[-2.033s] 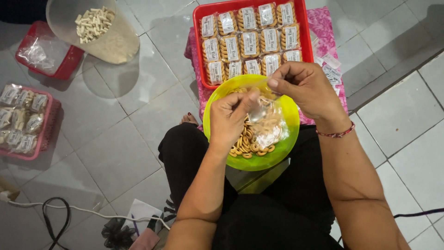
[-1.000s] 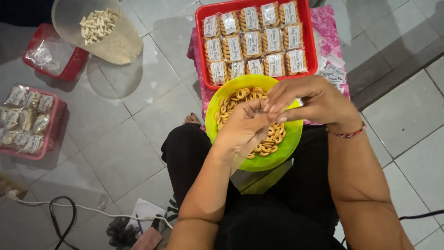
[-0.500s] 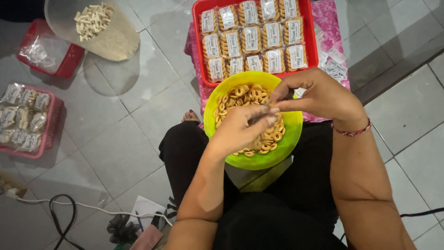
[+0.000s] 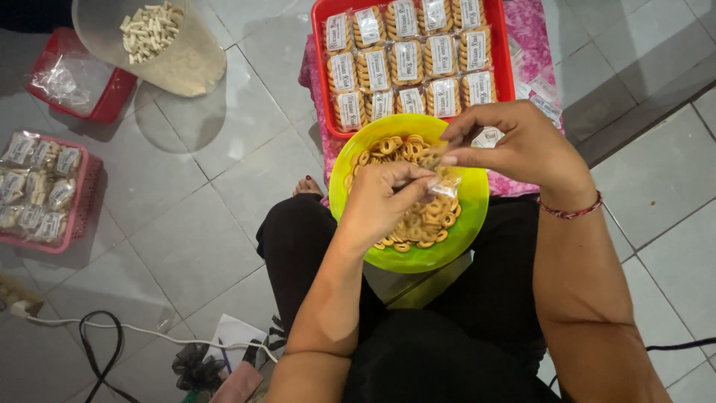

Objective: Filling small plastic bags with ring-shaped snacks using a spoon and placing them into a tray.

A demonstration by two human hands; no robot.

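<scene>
Here the left hand (image 4: pixel 380 200) and right hand (image 4: pixel 514 145) meet over a green bowl (image 4: pixel 462 231) that rests on the person's lap. Both pinch a small clear plastic bag (image 4: pixel 445 181) between their fingertips; the bag hangs just above the ring-shaped biscuits (image 4: pixel 432 216) heaped in the bowl. The right hand grips the bag's upper edge, and the left hand closes on it from below. Just beyond the bowl sits a red tray (image 4: pixel 319 45) of packed biscuit bags. Well apart on the tiled floor stands a pink basket (image 4: pixel 74 224) of packets.
</scene>
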